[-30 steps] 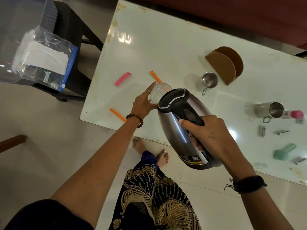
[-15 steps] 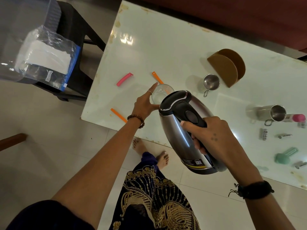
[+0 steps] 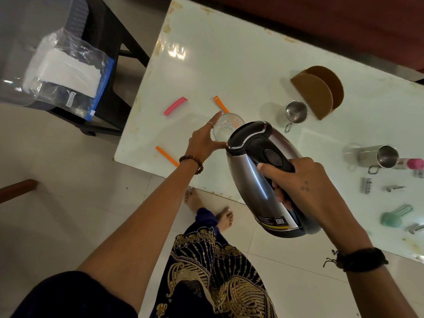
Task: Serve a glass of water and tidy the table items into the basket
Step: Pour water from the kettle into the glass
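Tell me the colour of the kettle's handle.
Black, on a shiny steel kettle body; the head view shows it, gripped by the right hand.

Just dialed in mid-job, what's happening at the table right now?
A person is pouring from a steel electric kettle into a clear glass near the table's front edge. The right hand grips the kettle's black handle and tips it spout-down over the glass, while the left hand wraps the glass's side to steady it. Nothing is tidied yet: the pink stick, orange sticks, two steel mugs and small bits are scattered on the table.
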A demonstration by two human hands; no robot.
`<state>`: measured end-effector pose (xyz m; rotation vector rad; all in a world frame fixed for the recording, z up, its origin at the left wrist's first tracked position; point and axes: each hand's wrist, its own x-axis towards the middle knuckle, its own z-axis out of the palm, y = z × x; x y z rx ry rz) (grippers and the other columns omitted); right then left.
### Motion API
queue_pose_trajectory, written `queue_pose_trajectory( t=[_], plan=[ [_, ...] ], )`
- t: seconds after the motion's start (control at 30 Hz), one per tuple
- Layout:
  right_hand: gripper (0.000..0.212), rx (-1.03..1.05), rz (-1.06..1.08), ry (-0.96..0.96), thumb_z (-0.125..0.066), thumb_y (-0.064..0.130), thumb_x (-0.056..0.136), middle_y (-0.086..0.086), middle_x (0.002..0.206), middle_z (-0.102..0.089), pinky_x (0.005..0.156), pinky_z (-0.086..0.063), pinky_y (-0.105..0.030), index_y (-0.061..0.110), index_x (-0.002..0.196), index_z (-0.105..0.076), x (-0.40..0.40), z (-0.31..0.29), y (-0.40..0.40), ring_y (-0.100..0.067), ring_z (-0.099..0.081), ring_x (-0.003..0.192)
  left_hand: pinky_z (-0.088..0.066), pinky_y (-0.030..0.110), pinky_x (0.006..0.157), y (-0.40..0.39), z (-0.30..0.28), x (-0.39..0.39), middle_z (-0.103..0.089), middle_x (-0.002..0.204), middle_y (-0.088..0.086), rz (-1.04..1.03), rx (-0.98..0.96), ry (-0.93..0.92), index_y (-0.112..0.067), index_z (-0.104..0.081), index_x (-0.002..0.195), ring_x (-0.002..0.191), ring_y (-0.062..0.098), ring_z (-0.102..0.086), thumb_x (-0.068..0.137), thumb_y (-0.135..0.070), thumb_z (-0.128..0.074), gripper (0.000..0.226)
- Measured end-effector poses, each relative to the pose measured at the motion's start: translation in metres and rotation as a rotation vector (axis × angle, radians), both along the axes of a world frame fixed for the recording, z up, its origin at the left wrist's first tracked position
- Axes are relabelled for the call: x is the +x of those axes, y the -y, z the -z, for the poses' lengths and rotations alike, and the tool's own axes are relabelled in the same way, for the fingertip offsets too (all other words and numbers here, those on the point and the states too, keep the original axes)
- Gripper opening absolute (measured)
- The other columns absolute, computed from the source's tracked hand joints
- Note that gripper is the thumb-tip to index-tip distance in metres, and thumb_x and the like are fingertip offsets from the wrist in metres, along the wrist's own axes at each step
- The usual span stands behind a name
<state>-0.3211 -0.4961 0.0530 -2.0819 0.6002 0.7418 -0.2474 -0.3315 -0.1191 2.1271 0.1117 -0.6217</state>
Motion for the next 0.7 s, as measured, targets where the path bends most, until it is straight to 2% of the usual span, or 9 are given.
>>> queue_pose_trajectory(
  t=[0.27, 0.47, 0.7],
  plan=[
    [0.040, -0.012, 0.000, -0.002, -0.062, 0.033, 0.081, -0.007, 0.042, -0.054, 0.042, -0.040, -0.023, 0.006, 0.052, -0.056, -0.0012, 0.0044, -0.0012, -0.013, -0.044, 0.032, -0.038, 0.038, 0.101, -0.0006, -0.0009, -0.0003, -0.050, 0.138, 0.008, 0.004, -0.025, 0.018, -0.023, -0.026, 0.144, 0.127, 0.028, -0.044, 0.074, -0.024, -0.074, 0.085],
    [0.041, -0.019, -0.024, -0.004, -0.061, 0.036, 0.081, -0.006, 0.041, -0.055, 0.046, -0.043, -0.026, 0.005, 0.053, -0.057, -0.0023, 0.0049, -0.0006, -0.015, -0.046, 0.033, -0.037, 0.039, 0.103, -0.0012, 0.0003, -0.0012, -0.048, 0.139, 0.009, 0.013, -0.038, 0.019, -0.021, -0.027, 0.144, 0.128, 0.028, -0.043, 0.073, -0.025, -0.075, 0.086],
    [0.042, -0.026, -0.034, -0.004, -0.061, 0.034, 0.081, -0.005, 0.040, -0.054, 0.045, -0.041, -0.026, 0.006, 0.051, -0.056, -0.0017, 0.0040, -0.0006, -0.015, -0.044, 0.031, -0.040, 0.036, 0.097, -0.0012, 0.0021, -0.0004, -0.052, 0.135, 0.008, 0.017, -0.014, 0.009, -0.024, -0.024, 0.145, 0.122, 0.028, -0.048, 0.073, -0.030, -0.075, 0.088]
  ],
)
